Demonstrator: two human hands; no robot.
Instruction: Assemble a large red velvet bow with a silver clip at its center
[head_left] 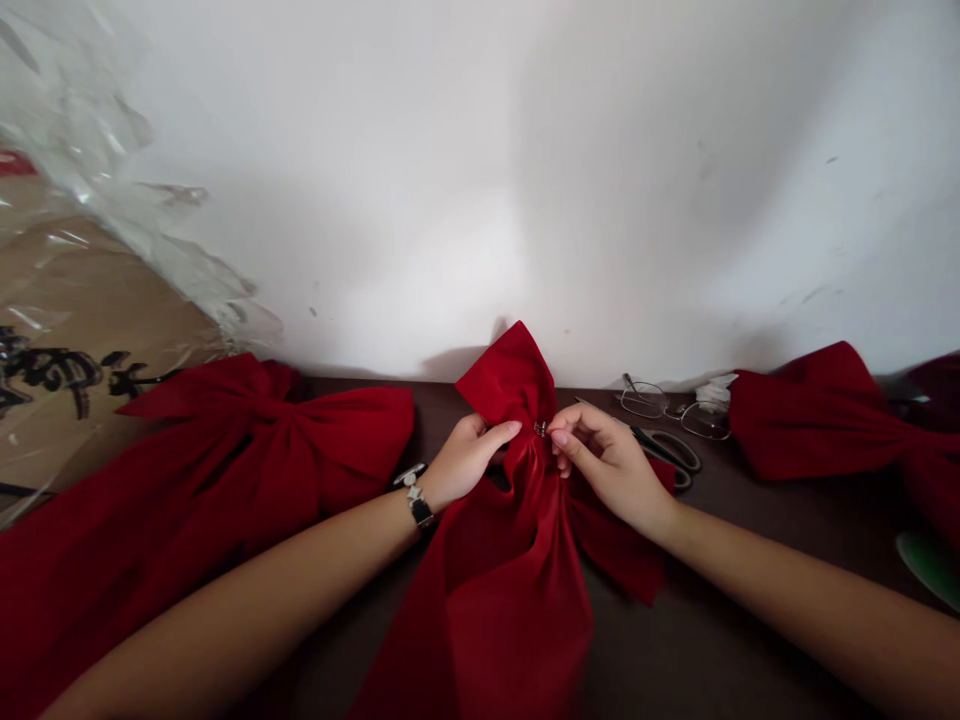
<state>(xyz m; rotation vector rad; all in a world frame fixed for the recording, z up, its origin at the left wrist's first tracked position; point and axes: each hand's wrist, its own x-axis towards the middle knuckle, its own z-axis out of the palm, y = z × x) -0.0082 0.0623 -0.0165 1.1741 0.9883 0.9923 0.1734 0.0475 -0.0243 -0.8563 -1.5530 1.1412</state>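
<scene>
Pinching a gathered red velvet bow (pixel 517 540) between both hands (pixel 465 462) (pixel 611 470)

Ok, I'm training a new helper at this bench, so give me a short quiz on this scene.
1. Which wrist wears the watch, beside the red velvet bow?
2. True or false: the scissors lie nearer the left hand than the right hand.
3. What lies just behind the scissors, towards the wall? A) eyeglasses B) a mug C) a ruler

Key: 1 left; 2 false; 3 A
</scene>
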